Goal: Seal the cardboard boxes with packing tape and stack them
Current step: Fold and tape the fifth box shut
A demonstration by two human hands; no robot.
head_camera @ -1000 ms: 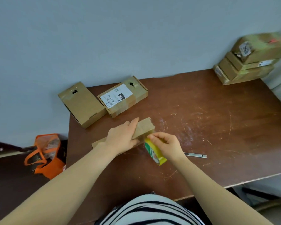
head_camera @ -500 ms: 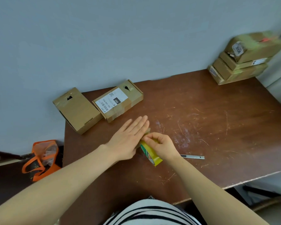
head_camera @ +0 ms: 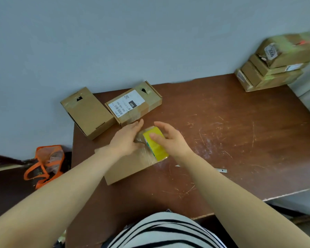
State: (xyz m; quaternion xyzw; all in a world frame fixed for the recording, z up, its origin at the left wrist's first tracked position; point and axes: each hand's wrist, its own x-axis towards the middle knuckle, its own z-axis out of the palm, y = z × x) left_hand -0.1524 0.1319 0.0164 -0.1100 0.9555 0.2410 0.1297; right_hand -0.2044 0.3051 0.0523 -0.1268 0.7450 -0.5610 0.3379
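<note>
I read the left hand (head_camera: 126, 140) as flat, fingers straight, pressing on the cardboard box (head_camera: 125, 167) that lies under both hands; the right hand (head_camera: 171, 141) clasps the yellow tape roll (head_camera: 156, 147), thumb on its face and fingers arched over its far side, so the two hands sit apart with the roll between them; the roll stands on the box's right end, where a glossy film shows, though I cannot make out its edges; the left forearm covers the box's near-left corner. Beyond the left fingertips I count two more boxes side by side, a plain box (head_camera: 88, 111) and a labelled box (head_camera: 132, 104); far right of the right hand a blurred stack (head_camera: 276, 72) holds at least three; a thin metal tool (head_camera: 221, 170) peeks out past the right forearm, its type unclear; one orange bag (head_camera: 45, 161) sits left of the table (head_camera: 240, 140).
</note>
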